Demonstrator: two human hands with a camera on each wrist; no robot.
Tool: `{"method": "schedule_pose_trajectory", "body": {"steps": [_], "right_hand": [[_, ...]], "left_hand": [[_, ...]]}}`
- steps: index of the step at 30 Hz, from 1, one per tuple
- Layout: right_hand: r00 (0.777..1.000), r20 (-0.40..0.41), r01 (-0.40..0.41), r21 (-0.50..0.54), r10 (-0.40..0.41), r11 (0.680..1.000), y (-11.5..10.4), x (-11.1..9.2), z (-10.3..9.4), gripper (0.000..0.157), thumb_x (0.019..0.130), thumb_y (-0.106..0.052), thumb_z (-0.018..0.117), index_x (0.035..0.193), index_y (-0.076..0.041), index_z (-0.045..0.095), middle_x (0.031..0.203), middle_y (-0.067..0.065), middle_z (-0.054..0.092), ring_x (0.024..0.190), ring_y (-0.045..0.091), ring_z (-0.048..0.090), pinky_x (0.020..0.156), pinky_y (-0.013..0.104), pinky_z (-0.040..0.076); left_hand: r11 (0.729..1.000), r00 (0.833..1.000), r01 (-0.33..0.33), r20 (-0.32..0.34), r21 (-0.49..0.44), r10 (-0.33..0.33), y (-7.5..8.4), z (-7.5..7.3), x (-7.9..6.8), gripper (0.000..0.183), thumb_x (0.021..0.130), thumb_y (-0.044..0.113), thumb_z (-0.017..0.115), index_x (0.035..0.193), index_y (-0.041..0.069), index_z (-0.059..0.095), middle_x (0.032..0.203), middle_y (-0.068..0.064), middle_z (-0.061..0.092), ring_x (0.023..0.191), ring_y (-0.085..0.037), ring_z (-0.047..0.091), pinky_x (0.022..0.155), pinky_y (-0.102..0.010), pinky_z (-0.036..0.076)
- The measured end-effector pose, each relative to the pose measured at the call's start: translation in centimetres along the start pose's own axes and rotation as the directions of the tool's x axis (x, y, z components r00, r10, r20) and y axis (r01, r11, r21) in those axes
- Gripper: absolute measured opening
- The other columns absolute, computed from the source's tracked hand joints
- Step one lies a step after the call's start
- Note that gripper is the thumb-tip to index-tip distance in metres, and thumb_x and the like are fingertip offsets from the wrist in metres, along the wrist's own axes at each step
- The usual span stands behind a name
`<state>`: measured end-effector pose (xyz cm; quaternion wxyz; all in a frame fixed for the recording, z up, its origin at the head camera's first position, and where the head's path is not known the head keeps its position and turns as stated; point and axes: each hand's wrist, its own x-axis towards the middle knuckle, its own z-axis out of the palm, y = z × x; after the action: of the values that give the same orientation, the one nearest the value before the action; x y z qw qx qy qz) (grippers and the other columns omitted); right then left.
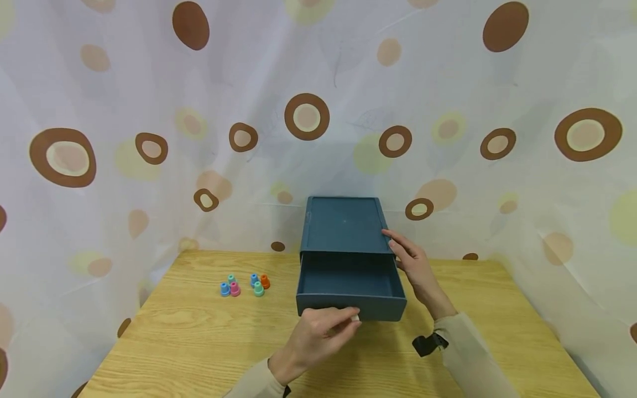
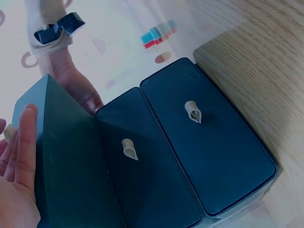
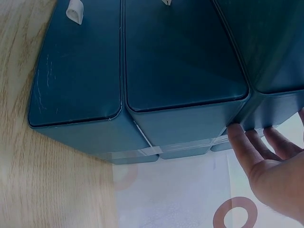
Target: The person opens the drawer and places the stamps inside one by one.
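Note:
A dark blue drawer unit [image 1: 345, 224] stands against the patterned backdrop, its top drawer [image 1: 380, 310] pulled out and bare inside. My left hand [image 1: 318, 337] pinches the small white pull tab [image 1: 355, 318] on that drawer's front between thumb and fingers. On the unit's right side lies my right hand [image 1: 418, 271], fingertips at the top edge; the right wrist view shows its fingers [image 3: 244, 147] extended against the side wall. Below the open drawer, the left wrist view shows a middle drawer [image 2: 156, 185] and a bottom drawer [image 2: 213, 142], both closed, each with a white tab.
Left of the unit, several small coloured cone-shaped pieces stand on the wooden table [image 1: 199, 331] in two groups, among them a pink one [image 1: 235, 289] and an orange one [image 1: 265, 282]. A backdrop with brown rings [image 1: 307, 116] encloses the back and sides. Clear tape [image 3: 190, 145] runs across the unit's side.

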<state>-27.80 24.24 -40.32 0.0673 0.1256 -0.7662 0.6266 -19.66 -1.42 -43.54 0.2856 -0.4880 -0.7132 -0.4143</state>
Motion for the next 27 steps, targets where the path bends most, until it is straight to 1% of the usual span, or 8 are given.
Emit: {"method": "schedule_pose_trajectory", "body": {"steps": [2, 5, 9, 12, 14, 19, 24, 27], "right_hand": [[1.000, 0.006, 0.002, 0.002, -0.002, 1.000, 0.0, 0.0, 0.0, 0.053, 0.105, -0.037, 0.044, 0.149, -0.009, 0.041, 0.162, 0.011, 0.025, 0.147, 0.038, 0.023, 0.110, 0.069, 0.025], [1.000, 0.006, -0.002, 0.003, 0.002, 1.000, -0.1, -0.1, 0.0, 0.053, 0.105, -0.037, 0.044, 0.149, -0.008, 0.041, 0.162, 0.012, 0.025, 0.147, 0.039, 0.024, 0.110, 0.069, 0.024], [1.000, 0.002, -0.009, 0.007, 0.009, 1.000, -0.2, -0.4, -0.1, 0.053, 0.105, -0.037, 0.044, 0.149, -0.008, 0.041, 0.162, 0.013, 0.024, 0.146, 0.041, 0.026, 0.111, 0.069, 0.024], [1.000, 0.001, -0.009, 0.012, 0.009, 1.000, -0.3, -0.5, -0.2, 0.053, 0.105, -0.037, 0.043, 0.150, -0.008, 0.040, 0.162, 0.013, 0.024, 0.146, 0.041, 0.026, 0.111, 0.069, 0.024], [1.000, 0.003, -0.010, 0.010, 0.010, 1.000, -0.3, -0.5, -0.2, 0.053, 0.105, -0.037, 0.043, 0.150, -0.009, 0.040, 0.162, 0.013, 0.023, 0.146, 0.040, 0.025, 0.111, 0.069, 0.023], [1.000, 0.007, -0.006, 0.017, 0.006, 1.000, -0.3, -0.2, -0.1, 0.053, 0.105, -0.037, 0.043, 0.150, -0.009, 0.040, 0.162, 0.012, 0.024, 0.146, 0.039, 0.026, 0.111, 0.068, 0.023], [1.000, 0.015, 0.001, 0.018, -0.001, 1.000, -0.2, -0.1, -0.2, 0.052, 0.105, -0.037, 0.043, 0.150, -0.009, 0.040, 0.162, 0.012, 0.023, 0.148, 0.038, 0.021, 0.111, 0.069, 0.022], [1.000, 0.025, 0.001, 0.020, -0.002, 1.000, -0.2, 0.0, -0.1, 0.053, 0.105, -0.037, 0.043, 0.150, -0.010, 0.039, 0.163, 0.011, 0.022, 0.149, 0.038, 0.018, 0.111, 0.069, 0.022]], "left_hand": [[1.000, 1.000, 0.014, -0.025, -0.005, -0.014, 0.1, -0.2, -0.1, 0.017, 0.092, 0.008, 0.069, 0.108, 0.006, 0.072, 0.084, 0.001, 0.074, 0.067, 0.004, 0.065, 0.064, -0.004, 0.048], [0.999, 0.994, 0.041, -0.097, 0.006, -0.040, 0.1, -0.6, -0.5, 0.013, 0.092, 0.007, 0.068, 0.104, 0.006, 0.073, 0.078, 0.002, 0.072, 0.060, 0.004, 0.059, 0.059, -0.004, 0.046], [0.998, 0.979, 0.063, -0.194, 0.009, -0.060, 0.0, -1.2, -1.3, 0.012, 0.091, 0.001, 0.066, 0.098, 0.006, 0.074, 0.072, 0.002, 0.069, 0.055, 0.003, 0.054, 0.055, -0.005, 0.045], [0.998, 0.967, 0.063, -0.247, -0.013, -0.064, -0.3, -1.8, -2.1, 0.014, 0.089, -0.005, 0.065, 0.093, 0.007, 0.073, 0.066, 0.003, 0.065, 0.053, 0.003, 0.053, 0.053, -0.006, 0.045], [0.998, 0.952, 0.067, -0.298, -0.013, -0.067, -0.5, -2.2, -2.4, 0.016, 0.087, -0.007, 0.065, 0.088, 0.007, 0.072, 0.061, 0.002, 0.063, 0.051, 0.003, 0.053, 0.051, -0.007, 0.045], [0.993, 0.898, 0.113, -0.425, -0.029, -0.114, -1.2, -3.1, -3.1, 0.020, 0.082, -0.013, 0.066, 0.076, 0.006, 0.071, 0.054, -0.001, 0.063, 0.044, 0.001, 0.054, 0.044, -0.010, 0.044], [0.988, 0.861, 0.149, -0.485, -0.046, -0.152, -1.9, -3.9, -3.7, 0.032, 0.082, -0.015, 0.063, 0.063, 0.010, 0.064, 0.048, 0.000, 0.058, 0.039, 0.000, 0.049, 0.039, -0.011, 0.039], [0.972, 0.826, 0.201, -0.512, -0.120, -0.234, -2.5, -4.4, -3.9, 0.039, 0.087, -0.016, 0.056, 0.059, 0.011, 0.059, 0.044, -0.001, 0.052, 0.036, -0.004, 0.044, 0.035, -0.013, 0.033]]}}
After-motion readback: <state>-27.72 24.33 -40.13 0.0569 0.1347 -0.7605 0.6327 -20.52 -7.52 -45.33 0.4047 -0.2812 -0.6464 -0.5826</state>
